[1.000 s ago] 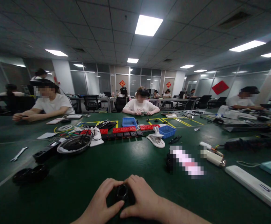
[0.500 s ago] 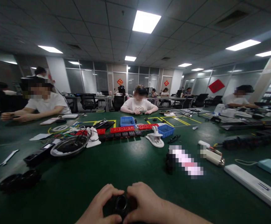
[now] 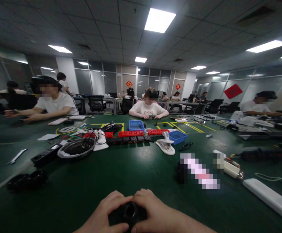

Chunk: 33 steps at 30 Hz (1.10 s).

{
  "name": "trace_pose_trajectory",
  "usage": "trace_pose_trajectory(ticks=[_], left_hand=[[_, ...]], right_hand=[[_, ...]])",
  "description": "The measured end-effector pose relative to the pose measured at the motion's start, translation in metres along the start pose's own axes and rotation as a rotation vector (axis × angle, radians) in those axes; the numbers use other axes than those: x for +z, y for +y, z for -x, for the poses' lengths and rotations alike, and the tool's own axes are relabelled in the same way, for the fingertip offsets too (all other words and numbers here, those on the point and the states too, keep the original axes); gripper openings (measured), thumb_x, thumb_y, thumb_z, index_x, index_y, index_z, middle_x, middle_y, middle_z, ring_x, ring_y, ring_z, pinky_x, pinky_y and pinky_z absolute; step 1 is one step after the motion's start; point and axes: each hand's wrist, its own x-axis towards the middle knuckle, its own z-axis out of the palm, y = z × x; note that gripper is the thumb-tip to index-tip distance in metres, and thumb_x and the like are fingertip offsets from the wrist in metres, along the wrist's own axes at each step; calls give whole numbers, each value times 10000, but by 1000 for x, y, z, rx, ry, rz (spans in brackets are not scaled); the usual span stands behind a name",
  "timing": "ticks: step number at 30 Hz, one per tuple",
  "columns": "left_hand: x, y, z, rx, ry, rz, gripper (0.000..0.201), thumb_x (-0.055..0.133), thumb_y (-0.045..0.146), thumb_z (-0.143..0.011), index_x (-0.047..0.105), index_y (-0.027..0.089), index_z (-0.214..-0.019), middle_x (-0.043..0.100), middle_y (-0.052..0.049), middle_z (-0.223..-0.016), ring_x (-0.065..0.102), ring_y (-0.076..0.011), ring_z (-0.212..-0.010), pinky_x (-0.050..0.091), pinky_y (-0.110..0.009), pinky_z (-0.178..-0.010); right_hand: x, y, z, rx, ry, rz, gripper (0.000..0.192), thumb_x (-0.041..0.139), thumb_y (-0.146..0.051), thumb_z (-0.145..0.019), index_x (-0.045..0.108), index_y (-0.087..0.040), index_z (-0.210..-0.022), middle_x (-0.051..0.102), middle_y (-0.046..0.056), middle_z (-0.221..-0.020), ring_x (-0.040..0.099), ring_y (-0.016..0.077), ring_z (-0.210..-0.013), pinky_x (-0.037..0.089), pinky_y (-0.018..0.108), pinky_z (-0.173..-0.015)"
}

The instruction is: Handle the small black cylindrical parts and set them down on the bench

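Hands gripping a small black ring-shaped part at the near table edge.
Left hand (image 3: 104, 212) is curling round the part (image 3: 129, 212) from its left, right hand (image 3: 155, 212) is clamping it from the right, fingertips nearly meeting above it. Green table (image 3: 136, 168) is carrying a metal bowl (image 3: 76, 148) far left, white clamp (image 3: 165, 144) centre, white power strip (image 3: 269, 198) right.
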Motion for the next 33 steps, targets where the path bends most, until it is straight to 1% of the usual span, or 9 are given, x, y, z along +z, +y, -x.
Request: trace_pose_trajectory(ticks=[4, 8, 12, 16, 19, 24, 28, 31, 33], left_hand=[[1, 0, 1, -21, 1, 12, 408, 608, 400, -696, 517, 289, -1078, 545, -20, -888, 512, -185, -795, 408, -279, -688], [3, 3, 2, -69, 12, 17, 395, 625, 442, -664, 550, 254, -1003, 540, -17, -856, 513, -182, -761, 406, -267, -661], [3, 9, 2, -140, 20, -27, 370, 629, 407, -663, 551, 237, -982, 543, -21, -854, 509, -190, -772, 411, -273, -665], [0, 9, 3, -121, -28, -49, 383, 616, 380, -686, 528, 256, -1037, 551, -29, -886, 510, -195, -792, 417, -288, -686], [-2, 3, 3, -20, -59, -9, 420, 584, 404, -715, 491, 285, -1107, 555, -36, -917, 508, -200, -816, 418, -297, -708], [-2, -3, 1, 37, -35, 40, 417, 568, 450, -720, 497, 294, -1100, 528, -44, -962, 491, -209, -865, 409, -305, -737], [2, -2, 2, -72, -27, -20, 408, 599, 461, -681, 525, 257, -1026, 511, -28, -858, 497, -187, -759, 411, -274, -644], [6, 1, 2, -179, 40, -90, 351, 613, 442, -662, 538, 225, -928, 496, -18, -818, 486, -179, -721, 408, -263, -607], [8, 3, 1, -187, 82, -102, 327, 603, 411, -671, 527, 222, -927, 496, -19, -825, 481, -182, -738, 413, -271, -623]], right_hand=[[3, 4, -1, -12, -6, 4, 388, 621, -519, -617, 557, -177, -789, 534, -29, -723, 473, 122, -713, 329, 220, -654], [13, 1, -3, 112, 70, 94, 503, 603, -631, -529, 551, -169, -720, 535, -13, -679, 459, 128, -622, 328, 232, -579], [21, -3, -4, 211, 84, 243, 586, 569, -699, -469, 557, -160, -697, 553, 26, -677, 484, 178, -637, 359, 309, -637], [14, -4, 0, 127, 106, 138, 585, 644, -608, -475, 544, -174, -854, 559, 37, -844, 493, 195, -748, 366, 313, -694], [1, -3, 4, 14, -2, -25, 471, 653, -469, -599, 520, -202, -963, 543, 15, -914, 492, 160, -800, 360, 255, -701], [-4, 1, 3, 31, -71, -46, 321, 646, -407, -644, 553, -192, -862, 546, -10, -824, 496, 138, -759, 346, 228, -667], [10, 0, -5, 143, -12, 71, 391, 637, -508, -576, 545, -177, -766, 556, -1, -732, 492, 144, -649, 338, 234, -577], [20, -5, -11, 249, 40, 190, 450, 631, -542, -540, 546, -164, -769, 584, 40, -747, 512, 194, -675, 352, 283, -611], [23, -9, -13, 283, 71, 235, 457, 627, -547, -542, 549, -161, -774, 594, 58, -764, 521, 225, -711, 356, 321, -657]])
